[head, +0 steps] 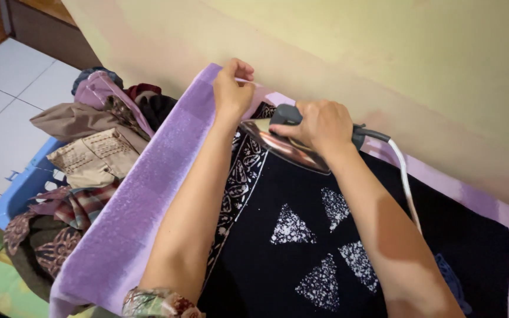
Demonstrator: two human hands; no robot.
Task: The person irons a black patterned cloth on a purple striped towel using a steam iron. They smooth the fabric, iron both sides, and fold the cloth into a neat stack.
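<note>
**Ironing the dark cloth, with one hand pulling it flat**

A big purple pad (142, 194) lies under both arms and runs past the left hand. On top of it sits a dark cloth (301, 259) with white triangles and a patterned strip along its edge. The cloth spreads out below both hands, toward the person.

To the left of the left arm there is a blue basket (22, 188) piled with crumpled clothes (92, 156).

The iron (284, 147) rests on the far end of the cloth, right under the right hand. Its white cord (405, 174) trails off along the right arm.

The right hand (319, 126) is closed tight around the iron's dark handle. The left hand (234, 88) is just beside the iron's tip. Its fingers pinch the far edge of the cloth and seem to hold it tight.

This looks like the pressing step. The next move, I think, calls for sliding the iron slowly while the pinching fingers stay clear of the hot plate.
</note>
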